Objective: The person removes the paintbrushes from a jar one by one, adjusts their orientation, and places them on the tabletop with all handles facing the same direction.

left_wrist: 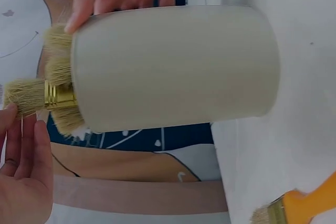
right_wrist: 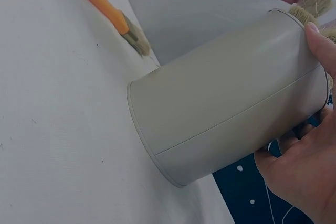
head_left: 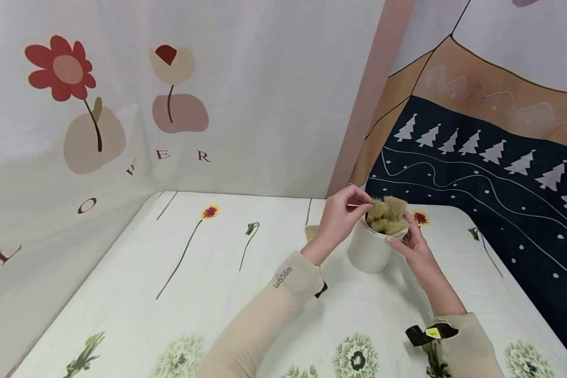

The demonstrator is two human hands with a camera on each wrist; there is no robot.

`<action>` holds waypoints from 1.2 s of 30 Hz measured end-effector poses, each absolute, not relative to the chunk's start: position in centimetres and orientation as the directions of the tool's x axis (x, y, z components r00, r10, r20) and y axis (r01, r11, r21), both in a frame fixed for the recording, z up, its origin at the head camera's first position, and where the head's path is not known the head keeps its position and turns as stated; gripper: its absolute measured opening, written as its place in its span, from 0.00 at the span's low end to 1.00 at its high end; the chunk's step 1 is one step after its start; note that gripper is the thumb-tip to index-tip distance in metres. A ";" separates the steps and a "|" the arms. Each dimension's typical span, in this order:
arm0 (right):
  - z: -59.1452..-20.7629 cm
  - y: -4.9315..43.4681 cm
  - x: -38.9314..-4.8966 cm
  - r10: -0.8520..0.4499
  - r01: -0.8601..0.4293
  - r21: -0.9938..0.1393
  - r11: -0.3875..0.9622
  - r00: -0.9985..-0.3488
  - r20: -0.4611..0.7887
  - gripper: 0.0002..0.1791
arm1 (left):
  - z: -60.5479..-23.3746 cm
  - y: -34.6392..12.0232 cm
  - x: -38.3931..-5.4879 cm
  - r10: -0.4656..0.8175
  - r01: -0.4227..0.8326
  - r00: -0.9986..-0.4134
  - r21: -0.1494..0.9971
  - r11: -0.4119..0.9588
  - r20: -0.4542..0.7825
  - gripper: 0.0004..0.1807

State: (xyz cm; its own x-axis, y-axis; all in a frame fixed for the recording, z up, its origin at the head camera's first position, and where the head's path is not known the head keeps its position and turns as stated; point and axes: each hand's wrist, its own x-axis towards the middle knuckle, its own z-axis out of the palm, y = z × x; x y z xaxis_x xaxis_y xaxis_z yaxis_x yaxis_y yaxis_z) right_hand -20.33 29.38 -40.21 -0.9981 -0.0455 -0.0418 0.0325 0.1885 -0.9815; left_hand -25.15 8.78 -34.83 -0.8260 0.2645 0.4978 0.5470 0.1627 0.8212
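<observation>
A pale grey-white cylindrical canister (head_left: pixel 369 251) is held near the table's back right, several bristle brushes (head_left: pixel 387 223) standing heads up in it. My right hand (head_left: pixel 415 247) grips it near the rim, with the thumb at the near side. My left hand (head_left: pixel 336 223) pinches the bristles of one paintbrush (left_wrist: pixel 26 97), which stands higher than the others in the left wrist view. That brush has a brass-coloured ferrule (left_wrist: pixel 59 94); its handle is hidden inside the canister.
Another paintbrush (right_wrist: pixel 102 6) with an orange handle lies on the table beside the canister, mostly hidden behind my left forearm in the head view. The tablecloth (head_left: pixel 137 325) is white with printed flowers. Printed cloths (head_left: pixel 264 105) hang behind the table and at its right.
</observation>
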 end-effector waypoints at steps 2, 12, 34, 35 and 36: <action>-40.2 29.4 -20.3 -0.048 0.031 -0.982 0.186 -0.998 -0.040 0.48 | -34.4 8.6 -25.0 0.262 0.555 -0.820 0.819 0.146 0.509 0.05; -40.1 29.4 -20.2 -0.048 0.040 -0.982 0.182 -0.998 -0.050 0.48 | -32.2 7.4 -24.2 0.251 0.610 -0.779 0.787 0.093 0.575 0.06; -40.0 29.3 -20.2 -0.042 0.037 -0.983 0.181 -0.998 -0.046 0.48 | -28.8 2.1 -23.9 0.109 0.717 -0.691 0.697 -0.023 0.714 0.06; -40.0 29.3 -20.2 -0.042 0.037 -0.983 0.182 -0.998 -0.045 0.48 | -29.0 1.9 -23.9 0.104 0.714 -0.695 0.700 -0.018 0.711 0.06; -40.0 29.3 -20.2 -0.042 0.036 -0.983 0.182 -0.998 -0.044 0.48 | -29.1 1.7 -24.0 0.099 0.710 -0.699 0.704 -0.013 0.708 0.06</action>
State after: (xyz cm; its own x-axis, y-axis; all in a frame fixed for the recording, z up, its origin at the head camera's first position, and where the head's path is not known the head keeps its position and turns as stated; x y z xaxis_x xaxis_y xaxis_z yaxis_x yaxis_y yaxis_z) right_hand -20.17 29.30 -39.99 -0.9982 -0.0415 -0.0438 0.0356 0.1816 -0.9827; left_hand -24.01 1.66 -29.12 -0.6995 0.0991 0.7077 0.7102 -0.0134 0.7038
